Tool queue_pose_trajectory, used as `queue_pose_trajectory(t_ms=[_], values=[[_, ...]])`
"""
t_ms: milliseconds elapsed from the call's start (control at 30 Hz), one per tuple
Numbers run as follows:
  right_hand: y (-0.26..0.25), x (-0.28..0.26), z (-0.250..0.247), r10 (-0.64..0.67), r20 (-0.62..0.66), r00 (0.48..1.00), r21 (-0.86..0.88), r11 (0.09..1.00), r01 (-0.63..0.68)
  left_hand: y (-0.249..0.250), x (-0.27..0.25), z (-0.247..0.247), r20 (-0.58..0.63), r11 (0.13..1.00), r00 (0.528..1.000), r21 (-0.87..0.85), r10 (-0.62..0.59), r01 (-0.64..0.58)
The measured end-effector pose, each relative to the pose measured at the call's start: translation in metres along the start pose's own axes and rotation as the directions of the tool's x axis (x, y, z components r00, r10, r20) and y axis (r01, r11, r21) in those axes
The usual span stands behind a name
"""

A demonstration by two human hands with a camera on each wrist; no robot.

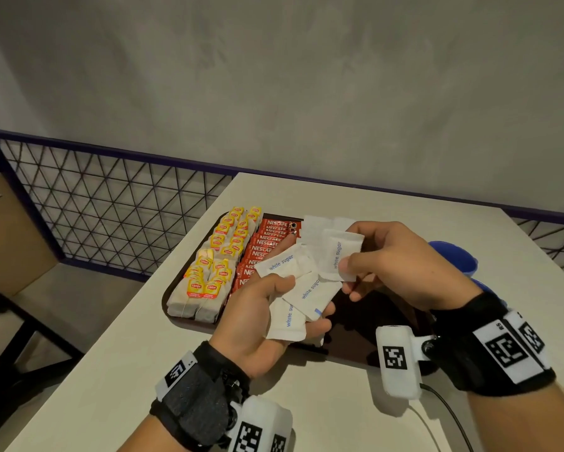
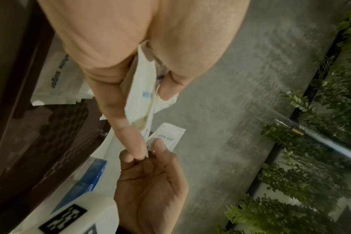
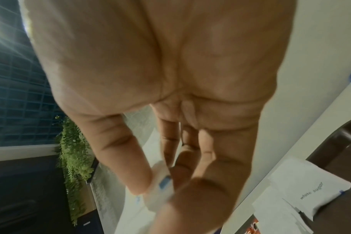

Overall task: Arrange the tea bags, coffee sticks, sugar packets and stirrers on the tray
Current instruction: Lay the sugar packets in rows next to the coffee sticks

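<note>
Head view: blue cup (image 1: 463,256) sits behind right hand (image 1: 401,262), beside tray (image 1: 365,324).

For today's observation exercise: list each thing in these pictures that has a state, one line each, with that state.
Left hand: holds a fanned bunch of sugar packets.
Right hand: pinches one sugar packet.
Tea bags: laid in rows on the tray's left.
Coffee sticks: in a row beside the tea bags.
Tray: right part bare.
</note>
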State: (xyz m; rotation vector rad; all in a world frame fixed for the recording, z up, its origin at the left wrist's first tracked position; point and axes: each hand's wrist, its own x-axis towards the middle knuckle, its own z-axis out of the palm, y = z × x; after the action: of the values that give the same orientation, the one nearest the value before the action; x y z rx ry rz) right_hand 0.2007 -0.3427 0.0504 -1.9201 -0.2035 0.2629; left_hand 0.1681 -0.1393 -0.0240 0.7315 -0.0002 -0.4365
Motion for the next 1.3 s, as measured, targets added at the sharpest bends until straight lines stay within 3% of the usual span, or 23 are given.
queue_pose_trajectory(t_ms=[233, 400, 567, 667, 767, 900, 1033, 1167, 1300], values=[[-0.008, -0.002, 0.004, 0.029, 0.126, 0.992, 0.206, 0.977, -0.054, -0.002, 0.001, 0.0, 0.036, 1.0, 0.999, -0.017, 0.011, -0.01], [-0.007, -0.001, 0.017, 0.02, 0.167, 0.986, 0.205, 0.977, -0.055, -0.002, 0.001, 0.001, 0.104, 0.999, 0.994, -0.003, 0.043, -0.043], [-0.004, 0.002, 0.023, -0.034, 0.056, 0.998, 0.026, 0.999, 0.033, -0.001, 0.0, 0.003, 0.125, 0.998, 0.99, 0.001, 0.061, -0.062], [-0.002, 0.003, 0.022, -0.029, 0.008, 1.0, 0.135, 0.99, 0.028, -0.001, 0.002, -0.002, 0.155, 0.994, 0.982, 0.005, 0.107, -0.109], [-0.001, 0.003, 0.024, -0.024, 0.047, 0.999, 0.261, 0.965, 0.011, -0.003, 0.005, -0.005, 0.108, 0.979, 0.977, 0.07, 0.183, -0.191], [-0.001, 0.003, 0.027, 0.006, 0.091, 0.996, 0.294, 0.955, -0.033, -0.006, 0.006, -0.004, 0.072, 0.964, 0.966, 0.078, 0.247, -0.253], [-0.001, 0.003, 0.023, -0.008, 0.068, 0.998, 0.103, 0.995, 0.001, -0.004, 0.009, -0.009, 0.012, 0.96, 0.96, 0.035, 0.279, -0.279], [0.001, 0.004, 0.017, -0.119, 0.009, 0.993, -0.06, 0.991, 0.119, -0.005, 0.01, -0.011, 0.007, 0.956, 0.956, 0.042, 0.292, -0.292], [0.001, 0.001, 0.014, -0.168, 0.056, 0.984, -0.161, 0.971, 0.175, -0.005, 0.008, -0.01, -0.017, 0.951, 0.953, 0.08, 0.302, -0.3]])
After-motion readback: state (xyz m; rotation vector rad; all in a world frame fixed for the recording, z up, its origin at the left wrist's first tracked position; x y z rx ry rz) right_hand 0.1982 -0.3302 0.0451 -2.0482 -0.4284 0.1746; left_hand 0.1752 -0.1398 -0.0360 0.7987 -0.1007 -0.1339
